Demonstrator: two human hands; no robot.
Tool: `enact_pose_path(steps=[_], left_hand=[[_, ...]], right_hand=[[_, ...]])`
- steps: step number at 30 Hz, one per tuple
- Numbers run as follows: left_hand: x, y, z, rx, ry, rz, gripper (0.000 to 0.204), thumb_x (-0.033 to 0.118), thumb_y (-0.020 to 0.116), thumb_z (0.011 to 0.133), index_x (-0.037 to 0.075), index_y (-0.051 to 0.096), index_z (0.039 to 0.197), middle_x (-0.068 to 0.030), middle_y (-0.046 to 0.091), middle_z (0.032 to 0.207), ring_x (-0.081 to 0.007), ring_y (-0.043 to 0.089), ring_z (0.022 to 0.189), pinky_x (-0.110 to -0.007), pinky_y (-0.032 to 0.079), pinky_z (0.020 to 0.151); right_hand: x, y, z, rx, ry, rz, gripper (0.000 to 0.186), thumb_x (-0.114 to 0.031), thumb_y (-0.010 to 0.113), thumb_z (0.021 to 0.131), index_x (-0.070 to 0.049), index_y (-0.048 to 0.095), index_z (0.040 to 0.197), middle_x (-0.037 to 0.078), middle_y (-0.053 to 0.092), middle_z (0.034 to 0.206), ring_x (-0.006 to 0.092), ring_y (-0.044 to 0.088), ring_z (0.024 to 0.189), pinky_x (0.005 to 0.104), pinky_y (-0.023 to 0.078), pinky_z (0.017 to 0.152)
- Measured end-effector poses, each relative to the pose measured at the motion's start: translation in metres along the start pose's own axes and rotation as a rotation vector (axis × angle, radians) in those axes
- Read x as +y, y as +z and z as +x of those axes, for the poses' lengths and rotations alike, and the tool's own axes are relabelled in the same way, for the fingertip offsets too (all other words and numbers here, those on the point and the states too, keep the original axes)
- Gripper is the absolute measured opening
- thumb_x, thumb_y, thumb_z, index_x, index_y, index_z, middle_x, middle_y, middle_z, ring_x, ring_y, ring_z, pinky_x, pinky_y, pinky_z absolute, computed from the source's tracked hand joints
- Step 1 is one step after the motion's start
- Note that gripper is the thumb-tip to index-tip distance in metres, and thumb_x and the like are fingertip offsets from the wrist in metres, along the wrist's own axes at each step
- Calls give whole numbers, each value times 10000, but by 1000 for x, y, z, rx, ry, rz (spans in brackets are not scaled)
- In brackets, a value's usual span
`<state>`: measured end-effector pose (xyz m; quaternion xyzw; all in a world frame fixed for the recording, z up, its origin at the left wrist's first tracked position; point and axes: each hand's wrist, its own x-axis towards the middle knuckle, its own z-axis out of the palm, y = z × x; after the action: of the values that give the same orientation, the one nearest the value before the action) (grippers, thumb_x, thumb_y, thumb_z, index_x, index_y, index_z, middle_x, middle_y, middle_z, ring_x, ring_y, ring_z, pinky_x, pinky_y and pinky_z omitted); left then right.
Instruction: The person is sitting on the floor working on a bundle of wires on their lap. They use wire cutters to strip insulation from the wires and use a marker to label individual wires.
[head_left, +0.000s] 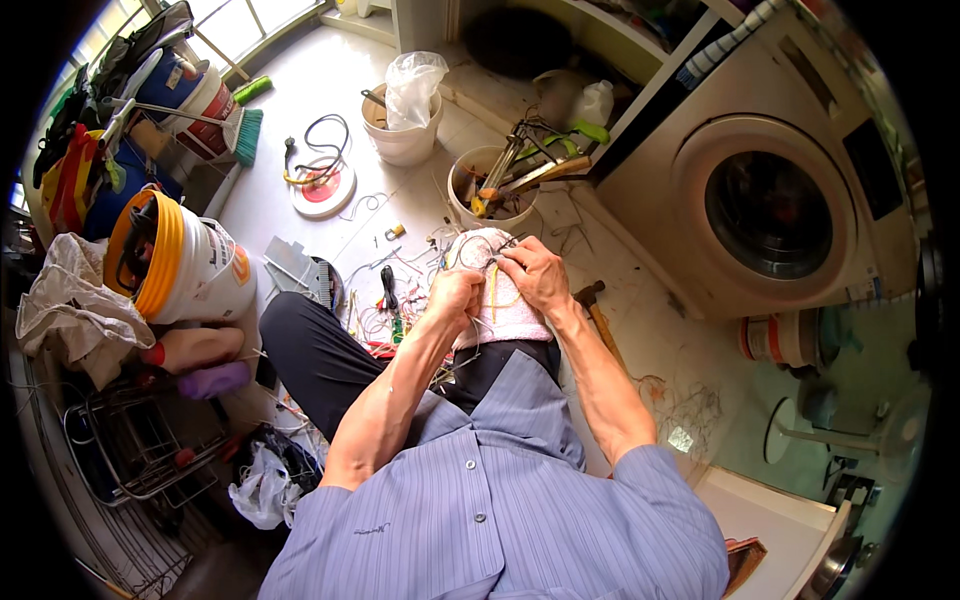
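Note:
Both my hands are closed over a pink towel (515, 318) spread on my lap. Thin electrical wire (492, 262) runs between them, dark with a lighter strand and a yellow piece hanging down. My left hand (458, 293) is a fist around one part of the wire. Just to its right and slightly farther out, my right hand (535, 273) pinches another part with thumb and fingers. The exact ends of the wire are too small to make out. Loose wire scraps (405, 272) lie on the floor left of the towel.
Beyond the towel stands a bucket of tools (470, 200); a white bucket with a plastic bag (408, 145) is behind it. A hammer (598, 318) lies right of my right arm. The washing machine (690, 235) stands right, a yellow-rimmed bucket (210, 275) left.

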<state>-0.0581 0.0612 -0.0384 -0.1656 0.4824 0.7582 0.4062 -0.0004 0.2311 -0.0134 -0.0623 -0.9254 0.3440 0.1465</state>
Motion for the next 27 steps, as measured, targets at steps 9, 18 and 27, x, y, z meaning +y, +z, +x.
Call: enact_pose_path(steps=[9, 18, 27], left_hand=[[1, -7, -12, -68, 9, 41, 323, 59, 587, 891, 164, 447, 619, 85, 339, 494, -61, 242, 373, -276, 173, 369], [-12, -15, -30, 50, 363, 450, 124, 107, 591, 854, 26, 632, 770, 24, 528, 607, -70, 408, 465, -262, 297, 418], [-22, -29, -43, 241, 508, 810, 186, 130, 602, 846, -30, 696, 857, -59, 658, 685, -113, 578, 634, -312, 468, 583]], right_hand=[[5, 7, 2, -8, 16, 50, 197, -253, 716, 857, -86, 759, 953, 75, 679, 937, 298, 686, 845, 381, 546, 740], [3, 9, -3, 45, -1, -12, 180, -245, 712, 864, -89, 756, 943, 73, 678, 938, 295, 686, 844, 381, 545, 730], [1, 1, -7, 58, 15, 137, 185, -226, 732, 852, -82, 756, 965, 85, 683, 947, 291, 688, 842, 363, 548, 744]])
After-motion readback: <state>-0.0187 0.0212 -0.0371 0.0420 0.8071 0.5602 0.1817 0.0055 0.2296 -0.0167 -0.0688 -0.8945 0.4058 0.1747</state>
